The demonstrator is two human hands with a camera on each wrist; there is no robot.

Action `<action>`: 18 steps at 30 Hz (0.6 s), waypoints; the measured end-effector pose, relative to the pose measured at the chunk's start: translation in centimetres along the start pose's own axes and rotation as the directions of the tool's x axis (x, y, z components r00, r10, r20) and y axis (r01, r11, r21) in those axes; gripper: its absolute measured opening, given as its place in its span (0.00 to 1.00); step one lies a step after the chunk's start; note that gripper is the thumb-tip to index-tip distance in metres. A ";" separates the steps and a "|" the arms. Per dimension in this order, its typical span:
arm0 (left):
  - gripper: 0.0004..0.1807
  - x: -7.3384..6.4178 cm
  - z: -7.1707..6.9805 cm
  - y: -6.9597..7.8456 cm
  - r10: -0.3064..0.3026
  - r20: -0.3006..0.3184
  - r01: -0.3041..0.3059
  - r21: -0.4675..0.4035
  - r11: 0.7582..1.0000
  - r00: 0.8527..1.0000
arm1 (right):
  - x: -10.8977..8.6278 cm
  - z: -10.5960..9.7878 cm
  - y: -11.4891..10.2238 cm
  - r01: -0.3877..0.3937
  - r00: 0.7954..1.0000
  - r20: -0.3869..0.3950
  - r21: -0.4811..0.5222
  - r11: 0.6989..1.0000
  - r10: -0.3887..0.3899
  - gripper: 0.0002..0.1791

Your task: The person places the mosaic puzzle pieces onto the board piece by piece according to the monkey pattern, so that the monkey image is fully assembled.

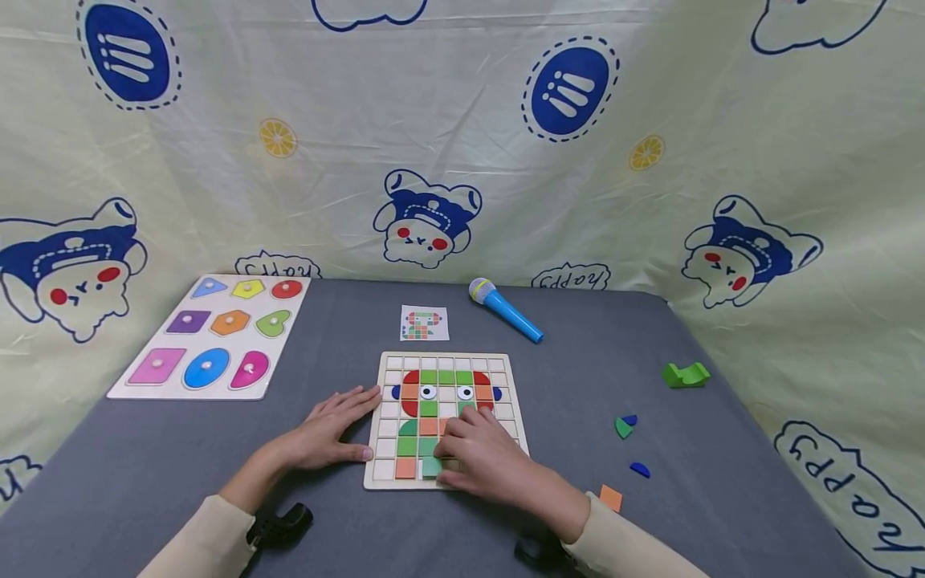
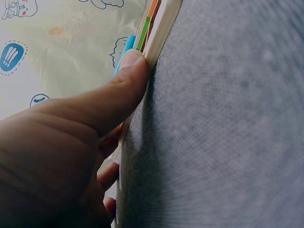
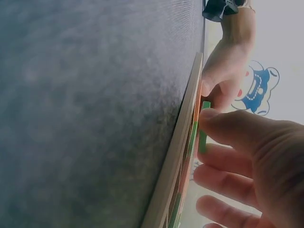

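A wooden grid board [image 1: 374, 474] lies on the table, partly filled with coloured tiles that form a figure with two round eye tiles [image 1: 429, 392]. My left hand [image 1: 328, 429] rests at the board's left edge, fingers extended and thumb against the rim. Over the lower part of the board, my right hand [image 1: 491, 457] pinches a green tile [image 3: 203, 137] between thumb and finger, close above the bottom row. That hand hides several cells at the board's lower right. Behind the board lies a small picture card [image 1: 424, 323] printed with a similar pattern.
A shape puzzle board [image 1: 159, 391] lies at the left. A toy microphone [image 1: 509, 315] is behind the grid board. To the right lie blue half-circles [image 1: 639, 470], a green corner piece [image 1: 623, 429], an orange tile [image 1: 610, 498] and a green curved block [image 1: 686, 376].
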State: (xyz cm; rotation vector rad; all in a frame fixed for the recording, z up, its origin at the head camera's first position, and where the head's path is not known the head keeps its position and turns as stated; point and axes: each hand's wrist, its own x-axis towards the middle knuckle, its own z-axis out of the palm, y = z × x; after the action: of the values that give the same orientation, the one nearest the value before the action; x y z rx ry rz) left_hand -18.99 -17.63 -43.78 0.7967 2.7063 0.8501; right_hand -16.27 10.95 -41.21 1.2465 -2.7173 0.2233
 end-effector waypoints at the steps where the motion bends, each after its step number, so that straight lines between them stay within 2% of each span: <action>1: 0.46 0.0 0.0 0.0 0.001 -0.001 -0.001 0.002 1.000 1.000 | 0.1 0.0 -0.1 0.001 1.000 0.006 -0.008 1.000 -0.001 0.13; 10: 0.46 0.0 -0.1 0.0 0.007 -0.001 -0.007 0.006 1.000 1.000 | 0.6 -0.1 -0.4 0.001 0.999 0.050 -0.037 0.999 0.001 0.13; 18: 0.46 0.0 0.0 -0.1 0.005 0.003 -0.005 0.001 1.000 1.000 | 0.8 0.1 -0.3 0.016 0.999 0.045 -0.062 0.998 -0.013 0.13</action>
State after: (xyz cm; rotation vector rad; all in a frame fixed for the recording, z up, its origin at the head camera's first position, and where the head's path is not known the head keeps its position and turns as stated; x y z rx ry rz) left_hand -19.00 -17.72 -43.83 0.8046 2.7039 0.8482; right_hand -16.52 10.13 -41.16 1.2688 -2.7284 0.1090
